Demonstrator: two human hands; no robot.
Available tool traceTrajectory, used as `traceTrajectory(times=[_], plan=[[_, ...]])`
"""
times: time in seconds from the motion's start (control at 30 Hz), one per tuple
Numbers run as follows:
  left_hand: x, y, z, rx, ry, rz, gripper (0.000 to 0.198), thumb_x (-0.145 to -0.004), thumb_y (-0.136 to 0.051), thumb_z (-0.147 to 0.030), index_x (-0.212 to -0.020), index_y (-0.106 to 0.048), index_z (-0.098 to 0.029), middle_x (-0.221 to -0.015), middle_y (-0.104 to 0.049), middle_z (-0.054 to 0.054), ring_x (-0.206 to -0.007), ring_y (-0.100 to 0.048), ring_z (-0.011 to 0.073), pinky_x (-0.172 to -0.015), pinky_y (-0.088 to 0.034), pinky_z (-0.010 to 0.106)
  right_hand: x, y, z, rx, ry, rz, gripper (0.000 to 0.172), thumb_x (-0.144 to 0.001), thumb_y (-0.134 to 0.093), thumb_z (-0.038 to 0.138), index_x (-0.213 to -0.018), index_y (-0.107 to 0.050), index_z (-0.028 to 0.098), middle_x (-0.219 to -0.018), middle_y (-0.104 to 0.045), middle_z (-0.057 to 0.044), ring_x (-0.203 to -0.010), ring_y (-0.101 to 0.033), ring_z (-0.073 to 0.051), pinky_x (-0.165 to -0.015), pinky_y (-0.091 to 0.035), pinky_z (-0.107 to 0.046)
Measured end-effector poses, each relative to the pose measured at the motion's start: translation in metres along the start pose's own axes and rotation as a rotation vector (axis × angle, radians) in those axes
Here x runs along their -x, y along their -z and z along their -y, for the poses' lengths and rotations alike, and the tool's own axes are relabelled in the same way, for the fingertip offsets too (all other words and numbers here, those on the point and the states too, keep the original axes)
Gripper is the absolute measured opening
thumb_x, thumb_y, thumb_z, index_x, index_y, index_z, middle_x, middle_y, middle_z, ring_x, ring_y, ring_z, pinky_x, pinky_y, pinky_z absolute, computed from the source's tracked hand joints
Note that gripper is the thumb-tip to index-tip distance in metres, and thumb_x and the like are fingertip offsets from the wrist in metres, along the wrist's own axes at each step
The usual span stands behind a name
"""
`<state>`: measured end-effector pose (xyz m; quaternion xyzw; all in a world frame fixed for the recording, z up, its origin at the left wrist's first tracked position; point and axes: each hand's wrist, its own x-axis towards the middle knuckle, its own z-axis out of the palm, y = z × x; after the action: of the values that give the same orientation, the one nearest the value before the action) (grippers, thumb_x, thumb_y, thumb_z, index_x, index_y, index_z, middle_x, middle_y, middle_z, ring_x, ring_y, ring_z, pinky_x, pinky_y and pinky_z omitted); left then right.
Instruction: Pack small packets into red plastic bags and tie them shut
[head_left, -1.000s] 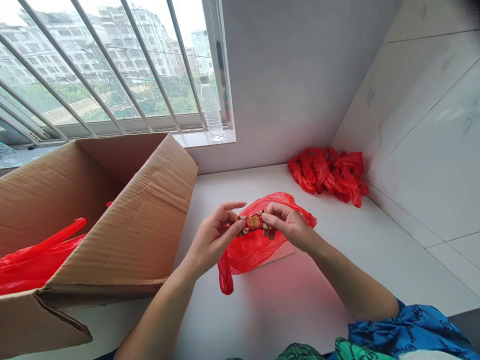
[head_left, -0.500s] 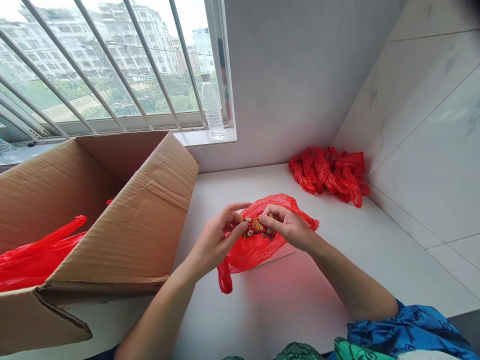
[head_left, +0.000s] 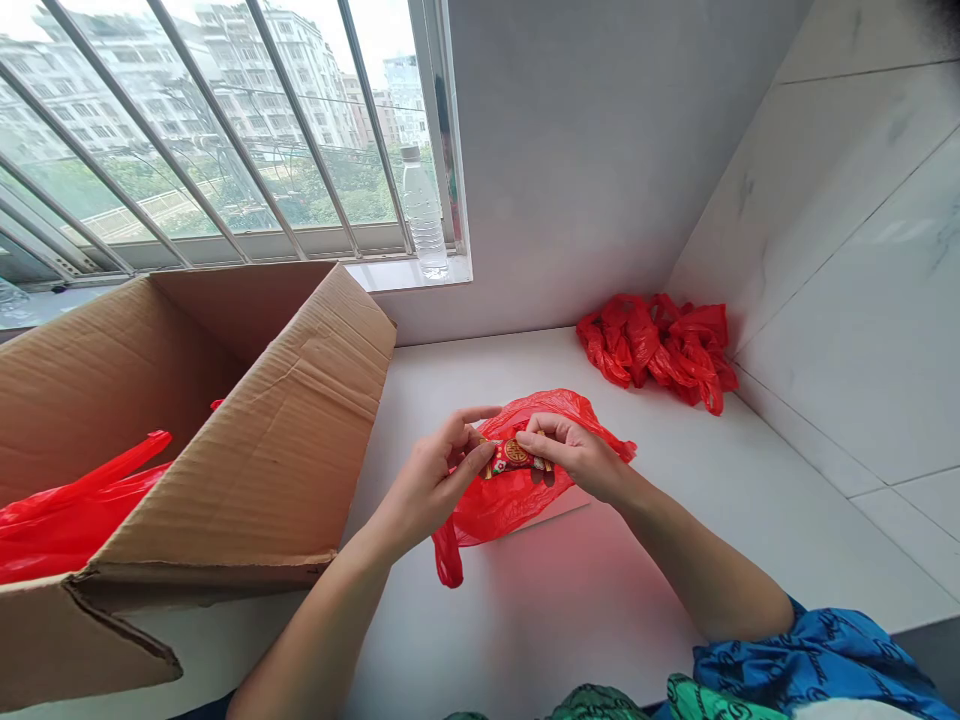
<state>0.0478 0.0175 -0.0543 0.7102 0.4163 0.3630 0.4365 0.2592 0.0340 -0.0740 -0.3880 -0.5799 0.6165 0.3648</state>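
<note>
A small red packet [head_left: 511, 455] with a gold round emblem is pinched between both hands, just above a red plastic bag [head_left: 501, 502] that lies flat on the white counter [head_left: 570, 620]. My left hand [head_left: 433, 484] grips the packet's left end with thumb and fingers. My right hand [head_left: 574, 456] grips its right end, fingers curled over the top. Part of the packet is hidden by the fingertips.
A large open cardboard box [head_left: 247, 440] stands at the left with red plastic [head_left: 67, 515] inside. A heap of red bags [head_left: 658, 348] lies in the far right corner against the tiled wall. A clear water bottle [head_left: 422, 212] stands on the windowsill.
Both hands have lowered slightly with the packet, closer to the bag. The packet has tilted, so less of its emblem faces the camera.
</note>
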Motion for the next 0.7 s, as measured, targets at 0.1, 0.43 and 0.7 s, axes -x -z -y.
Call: traceTrajectory(times=[0.1, 0.43, 0.7], plan=[[-0.0001, 0.0000, -0.0002, 0.022, 0.010, 0.000, 0.040, -0.096, -0.051, -0.040, -0.133, -0.055, -0.025, -0.074, -0.059, 0.002, -0.073, -0.062, 0.0180, -0.069, -0.052, 0.031, -0.0006, -0.0011, 0.0003, -0.021, -0.011, -0.001, 0.043, -0.084, -0.066, 0.056, -0.068, -0.048, 0.020, -0.062, -0.053, 0.004, -0.057, -0.056, -0.011, -0.054, -0.043, -0.025], [-0.0006, 0.0008, 0.0002, 0.029, 0.021, -0.003, 0.042, -0.095, -0.053, -0.043, -0.133, -0.056, -0.026, -0.070, -0.055, 0.000, -0.069, -0.060, 0.0176, -0.066, -0.051, 0.031, -0.0042, -0.0037, -0.0024, -0.076, -0.056, 0.008, 0.045, -0.079, -0.068, 0.058, -0.065, -0.047, 0.021, -0.058, -0.050, 0.005, -0.054, -0.053, -0.011, -0.051, -0.039, -0.025], [-0.0008, 0.0055, 0.0027, -0.207, 0.003, -0.037, 0.040, -0.097, -0.050, -0.042, -0.136, -0.051, -0.029, -0.081, -0.065, 0.000, -0.077, -0.063, 0.0177, -0.073, -0.050, 0.030, 0.0024, 0.0028, 0.0022, 0.180, -0.005, -0.048, 0.038, -0.090, -0.058, 0.054, -0.072, -0.048, 0.022, -0.067, -0.054, 0.003, -0.064, -0.054, -0.014, -0.058, -0.041, -0.027]])
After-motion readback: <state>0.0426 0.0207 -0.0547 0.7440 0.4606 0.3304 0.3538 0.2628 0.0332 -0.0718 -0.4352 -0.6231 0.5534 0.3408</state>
